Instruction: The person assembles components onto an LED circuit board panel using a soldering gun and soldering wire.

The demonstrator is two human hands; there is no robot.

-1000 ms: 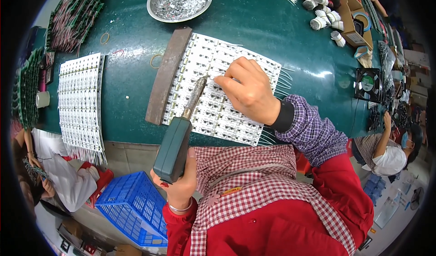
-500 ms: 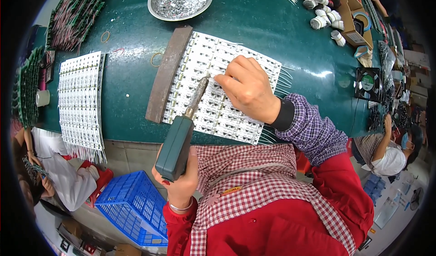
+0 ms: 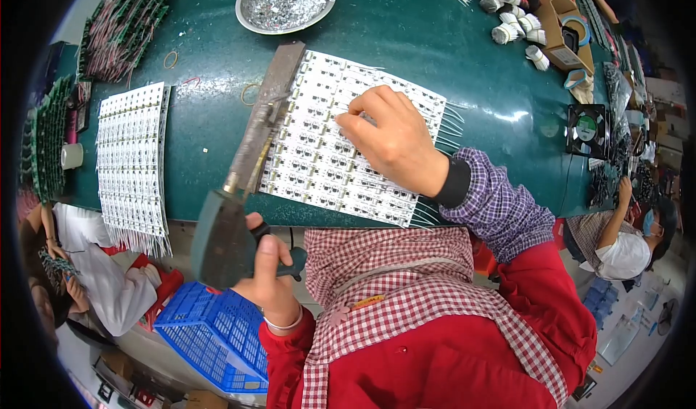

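Observation:
My left hand grips the dark green handle of a soldering gun near the table's front edge. Its metal tip lies over the left edge of a white panel of small circuit boards on the green table. My right hand rests flat on the panel's upper right part, fingers spread and pressing on the boards. A long metal bar lies along the panel's left side. Thin wire leads stick out from the panel's right edge.
A second white panel lies at the left, with green boards stacked beyond. A round metal dish of scraps sits at the back. White rolls, a small fan and boxes stand right. A blue crate is below; other people sit on both sides.
My left hand has swung the soldering gun left, so its tip moved from the panel's middle to its left edge. My right hand stayed on the panel.

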